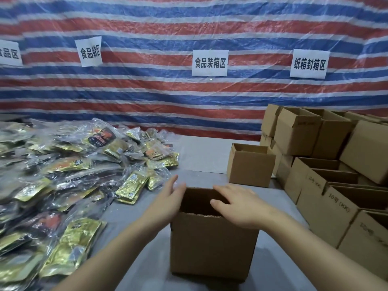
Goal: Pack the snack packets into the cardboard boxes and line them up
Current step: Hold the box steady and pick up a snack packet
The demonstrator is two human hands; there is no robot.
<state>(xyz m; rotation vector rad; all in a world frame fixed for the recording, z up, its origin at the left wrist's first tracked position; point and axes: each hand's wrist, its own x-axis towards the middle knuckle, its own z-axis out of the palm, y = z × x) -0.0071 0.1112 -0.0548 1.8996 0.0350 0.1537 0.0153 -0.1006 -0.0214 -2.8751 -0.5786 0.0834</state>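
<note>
An open brown cardboard box (212, 246) stands upright on the grey table right in front of me. My left hand (168, 199) is at the box's left top edge, fingers straight and spread, holding nothing. My right hand (237, 203) hovers over the box's open top with fingers extended and the thumb hanging over the opening. A big heap of gold and black snack packets in clear plastic bags (69, 177) covers the table's left side. I cannot see the bottom of the box's inside.
A second open box (251, 166) stands alone farther back on the grey table (201, 152). Several open cardboard boxes (327, 185) are stacked along the right. A red, blue and white striped tarp with paper signs (210, 63) closes off the back.
</note>
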